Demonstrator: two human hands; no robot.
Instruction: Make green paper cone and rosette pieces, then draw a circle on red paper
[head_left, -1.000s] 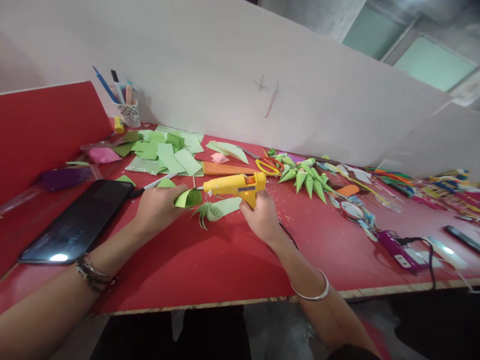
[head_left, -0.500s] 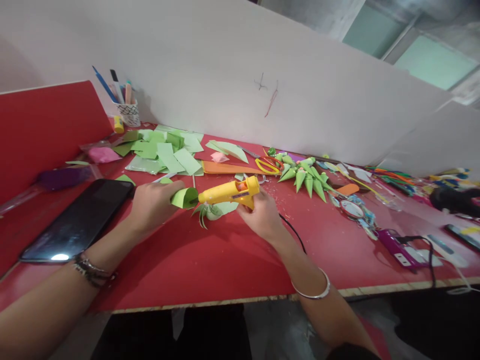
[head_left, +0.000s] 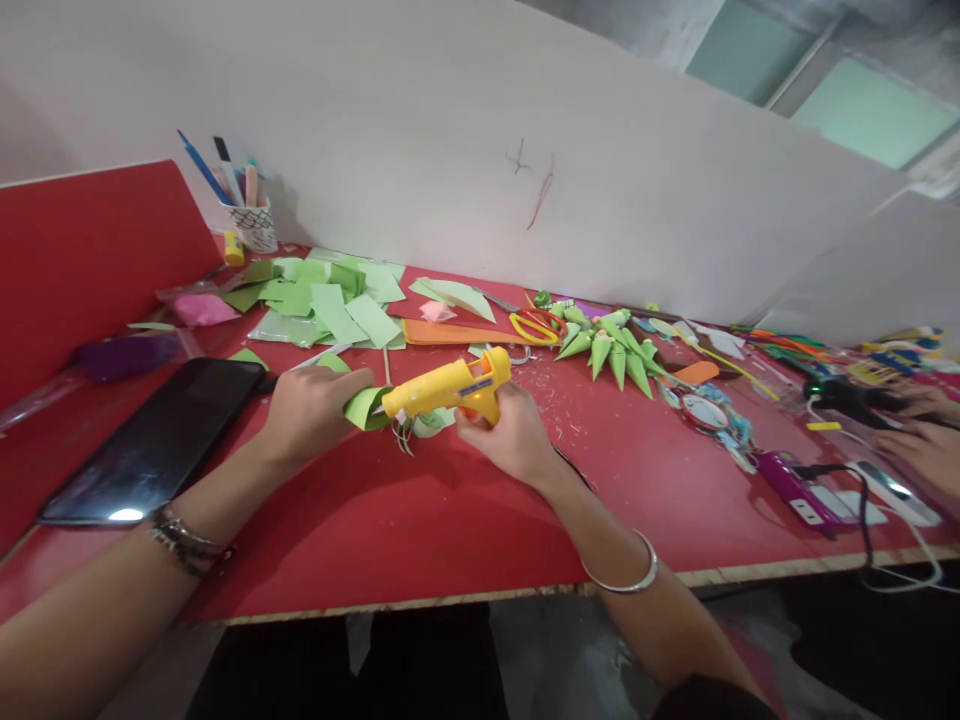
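Observation:
My left hand [head_left: 311,410] is closed on a curled piece of green paper [head_left: 366,407], held just above the table. In my right hand [head_left: 510,430] is a yellow glue gun [head_left: 446,386], its nozzle pointing left into the paper's curl. Whether the tip touches the paper I cannot tell. Behind and below the gun, a pale green paper piece with thin curled strips [head_left: 420,428] lies on the table, partly hidden. A spiky cluster of green paper cones [head_left: 611,345] sits to the right, apart from both hands.
A phone [head_left: 154,440] lies left of my left forearm. Cut green papers [head_left: 330,305], scissors [head_left: 536,325] and a pen cup [head_left: 255,228] line the back. A purple power strip [head_left: 799,490] with cables stands at right, near another person's hands [head_left: 926,440].
The glue gun has shifted slightly left and its nozzle now reaches into the paper curl. Another person's hands have come into view at the right edge, with a black tool there.

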